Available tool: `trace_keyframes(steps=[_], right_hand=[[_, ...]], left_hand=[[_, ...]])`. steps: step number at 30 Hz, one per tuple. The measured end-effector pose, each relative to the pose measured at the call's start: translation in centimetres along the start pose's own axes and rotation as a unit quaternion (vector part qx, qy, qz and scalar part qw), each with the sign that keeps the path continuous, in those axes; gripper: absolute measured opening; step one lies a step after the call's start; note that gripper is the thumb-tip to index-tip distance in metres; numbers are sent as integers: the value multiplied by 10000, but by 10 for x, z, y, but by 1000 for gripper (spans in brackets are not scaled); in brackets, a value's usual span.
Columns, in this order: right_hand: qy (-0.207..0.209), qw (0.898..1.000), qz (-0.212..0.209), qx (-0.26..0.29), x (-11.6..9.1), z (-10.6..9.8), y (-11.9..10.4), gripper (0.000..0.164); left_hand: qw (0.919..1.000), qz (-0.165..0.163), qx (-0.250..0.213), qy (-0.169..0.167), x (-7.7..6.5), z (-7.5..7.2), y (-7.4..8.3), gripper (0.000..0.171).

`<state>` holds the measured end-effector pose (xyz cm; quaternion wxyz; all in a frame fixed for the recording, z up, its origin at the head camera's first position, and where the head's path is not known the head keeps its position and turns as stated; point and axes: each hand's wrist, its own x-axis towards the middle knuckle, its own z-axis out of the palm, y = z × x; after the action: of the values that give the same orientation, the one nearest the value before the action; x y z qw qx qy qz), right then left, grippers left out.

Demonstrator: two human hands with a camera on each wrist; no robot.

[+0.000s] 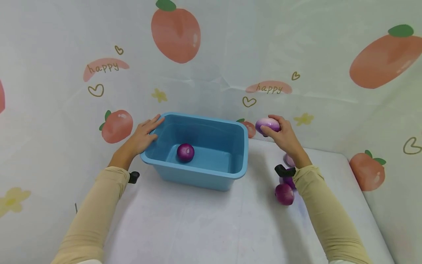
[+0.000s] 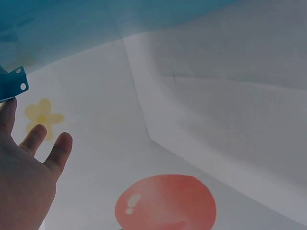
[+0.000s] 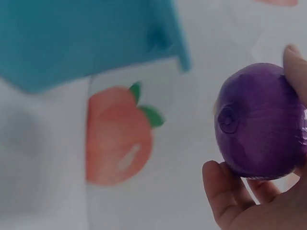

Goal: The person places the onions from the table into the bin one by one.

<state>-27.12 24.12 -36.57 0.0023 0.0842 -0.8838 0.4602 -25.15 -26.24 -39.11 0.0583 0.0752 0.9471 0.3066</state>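
A blue plastic tub [image 1: 194, 168] stands on the white-covered table. My left hand [image 1: 143, 135] rests on its left rim, fingers extended; in the left wrist view the left hand [image 2: 29, 167] is at the tub's edge. Inside the tub lies one purple onion [image 1: 185, 152]. To the right of the tub and higher than its rim, my right hand [image 1: 286, 137] holds a purple and white onion [image 1: 267, 123] between thumb and fingers. The right wrist view shows the held onion [image 3: 259, 124] close up, its round root end facing the camera.
Right of the tub, partly under the right forearm, lie a dark purple onion [image 1: 284, 194], another purple onion [image 1: 288, 181] and a paler onion [image 1: 288, 160]. A fruit-printed white cloth [image 1: 214, 62] hangs behind the table. A black wrist camera [image 1: 284, 171] sits at the right cuff.
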Motion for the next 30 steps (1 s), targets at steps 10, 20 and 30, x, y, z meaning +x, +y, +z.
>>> trace_keyframes(steps=[10,20,30], right_hand=[[-122,9988,-330,334,-2,5,-54,75],[-526,9875,-1209,866,13,30,-93,82],[-1032,9814,-1225,1057,37,74,-106,83]], left_hand=[[10000,-11,-10,16,0,1,1,71],[10000,21,-56,44,1,1,-2,71],[9999,68,-73,63,2,1,-2,71]])
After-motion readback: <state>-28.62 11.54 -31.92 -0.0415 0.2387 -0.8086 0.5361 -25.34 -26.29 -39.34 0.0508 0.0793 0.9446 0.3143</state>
